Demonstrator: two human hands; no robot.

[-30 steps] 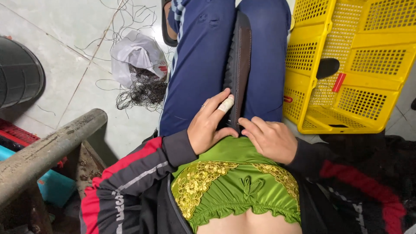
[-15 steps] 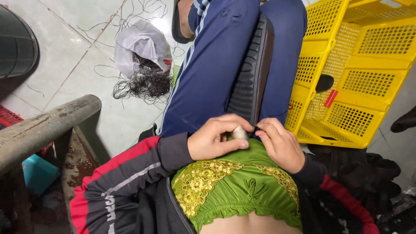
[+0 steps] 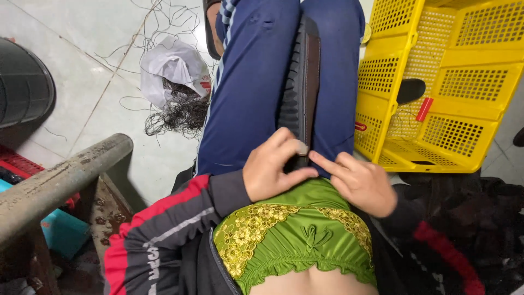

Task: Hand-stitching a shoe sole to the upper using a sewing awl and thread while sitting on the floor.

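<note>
Two hands are meeting at the near end of a long dark ridged strip (image 3: 301, 82) lying lengthwise between the knees (running away from the person), left hand (image 3: 273, 166) fingers pinching it, right hand (image 3: 360, 183) fingers resting loosely apart beside it.

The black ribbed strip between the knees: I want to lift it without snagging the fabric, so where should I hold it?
Probably at its near end, where the left hand and right hand already meet it. The strip is long and narrow, lying clamped between the blue-trousered legs, so only its top edge and near end are free. Pinch its two flat sides from above.
</note>
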